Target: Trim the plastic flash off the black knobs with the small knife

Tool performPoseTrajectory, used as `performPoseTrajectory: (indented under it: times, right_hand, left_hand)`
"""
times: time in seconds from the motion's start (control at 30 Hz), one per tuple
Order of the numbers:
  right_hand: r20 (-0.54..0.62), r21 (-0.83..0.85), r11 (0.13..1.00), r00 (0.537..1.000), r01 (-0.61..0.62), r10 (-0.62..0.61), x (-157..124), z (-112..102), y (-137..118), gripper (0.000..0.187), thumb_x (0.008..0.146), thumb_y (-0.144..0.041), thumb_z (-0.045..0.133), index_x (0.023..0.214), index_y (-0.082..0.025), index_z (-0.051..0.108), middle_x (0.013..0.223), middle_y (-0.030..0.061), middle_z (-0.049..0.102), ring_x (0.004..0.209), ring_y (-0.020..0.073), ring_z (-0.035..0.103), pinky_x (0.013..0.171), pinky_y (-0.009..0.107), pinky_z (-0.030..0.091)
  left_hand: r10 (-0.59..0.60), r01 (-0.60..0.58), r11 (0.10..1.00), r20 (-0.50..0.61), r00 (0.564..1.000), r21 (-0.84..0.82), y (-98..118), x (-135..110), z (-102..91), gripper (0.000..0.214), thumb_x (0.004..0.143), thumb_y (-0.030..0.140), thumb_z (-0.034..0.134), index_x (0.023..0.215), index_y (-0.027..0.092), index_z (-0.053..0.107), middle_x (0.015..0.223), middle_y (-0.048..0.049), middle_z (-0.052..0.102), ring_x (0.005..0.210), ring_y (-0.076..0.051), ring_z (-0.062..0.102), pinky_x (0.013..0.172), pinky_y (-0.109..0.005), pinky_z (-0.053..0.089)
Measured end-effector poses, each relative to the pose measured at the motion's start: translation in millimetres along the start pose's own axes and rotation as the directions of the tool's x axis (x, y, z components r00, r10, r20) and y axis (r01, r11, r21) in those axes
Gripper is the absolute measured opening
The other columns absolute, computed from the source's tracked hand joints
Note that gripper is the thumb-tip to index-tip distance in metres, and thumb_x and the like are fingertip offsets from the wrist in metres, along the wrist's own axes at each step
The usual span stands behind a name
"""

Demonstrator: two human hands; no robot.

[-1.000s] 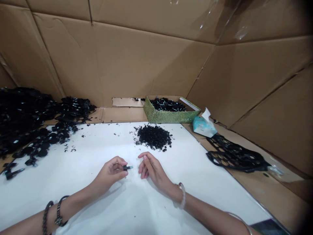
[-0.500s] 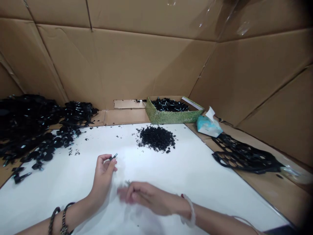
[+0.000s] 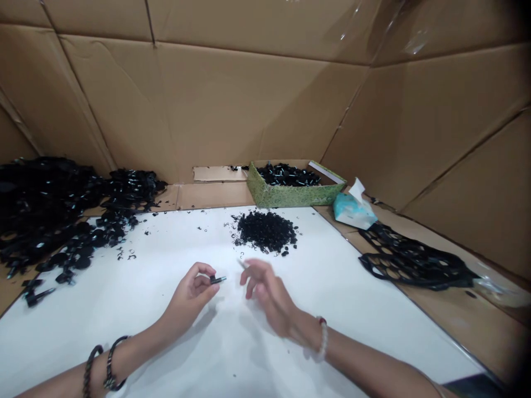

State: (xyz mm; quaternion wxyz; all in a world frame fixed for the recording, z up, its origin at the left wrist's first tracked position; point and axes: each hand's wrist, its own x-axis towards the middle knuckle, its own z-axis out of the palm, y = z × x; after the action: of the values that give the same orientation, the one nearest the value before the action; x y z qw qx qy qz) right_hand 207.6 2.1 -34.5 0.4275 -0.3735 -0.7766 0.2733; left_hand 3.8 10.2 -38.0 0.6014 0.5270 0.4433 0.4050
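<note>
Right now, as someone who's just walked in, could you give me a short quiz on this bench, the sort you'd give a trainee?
1. Which hand is holding the small black part?
2. True or false: the tissue box sits to the right of the green box.
3. How many bracelets are on the left forearm?

Key:
1. The left hand
2. True
3. Two
</note>
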Motion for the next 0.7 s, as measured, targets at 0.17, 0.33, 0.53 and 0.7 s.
performPoseTrajectory:
  times: [0.17, 0.33, 0.53, 0.7]
  right_hand:
    - [0.312, -0.343, 0.820, 0.879, 0.458, -0.360, -13.0, 13.1, 0.9, 0.011, 0.086, -0.021, 0.032, 0.095, -0.020, 0.038, 0.074, 0.0030, 0.055, 0.049, 0.0137, 0.045, 0.047, 0.026, 0.035]
    - [0.293, -0.392, 0.829, 0.908, 0.399, -0.298, -11.5, 11.3, -1.1, 0.012, 0.085, -0.016, 0.032, 0.095, -0.020, 0.036, 0.073, 0.0009, 0.054, 0.047, 0.0119, 0.041, 0.046, 0.025, 0.032]
    - [0.298, -0.376, 0.852, 0.919, 0.363, -0.259, -11.4, 12.9, -0.9, 0.012, 0.088, -0.016, 0.033, 0.098, -0.020, 0.035, 0.081, 0.0030, 0.057, 0.052, 0.0111, 0.046, 0.049, 0.023, 0.035]
    - [0.324, -0.375, 0.850, 0.912, 0.369, -0.253, -10.9, 12.8, -1.1, 0.009, 0.088, -0.017, 0.033, 0.095, -0.021, 0.035, 0.080, 0.0031, 0.057, 0.052, 0.0116, 0.046, 0.049, 0.024, 0.036]
  left_hand:
    - [-0.015, 0.014, 0.994, -0.008, 1.000, -0.106, 3.4, 1.9, -2.0, 0.022, 0.078, 0.037, 0.061, 0.084, 0.020, 0.049, 0.087, 0.0001, 0.055, 0.078, -0.013, 0.058, 0.077, -0.027, 0.045]
    - [-0.045, 0.041, 0.993, -0.029, 0.999, -0.114, 5.8, 1.5, -0.4, 0.025, 0.076, 0.040, 0.063, 0.078, 0.019, 0.049, 0.080, 0.0011, 0.056, 0.076, -0.013, 0.060, 0.075, -0.027, 0.046]
    - [-0.042, 0.039, 0.996, -0.028, 0.999, -0.075, 2.9, 2.0, -1.5, 0.024, 0.077, 0.040, 0.061, 0.079, 0.018, 0.050, 0.082, -0.0004, 0.060, 0.076, -0.014, 0.061, 0.073, -0.026, 0.045]
    - [-0.049, 0.047, 0.996, -0.028, 0.998, -0.073, 1.6, 2.3, -1.7, 0.024, 0.078, 0.041, 0.061, 0.080, 0.019, 0.051, 0.082, -0.0003, 0.061, 0.076, -0.014, 0.061, 0.073, -0.026, 0.045]
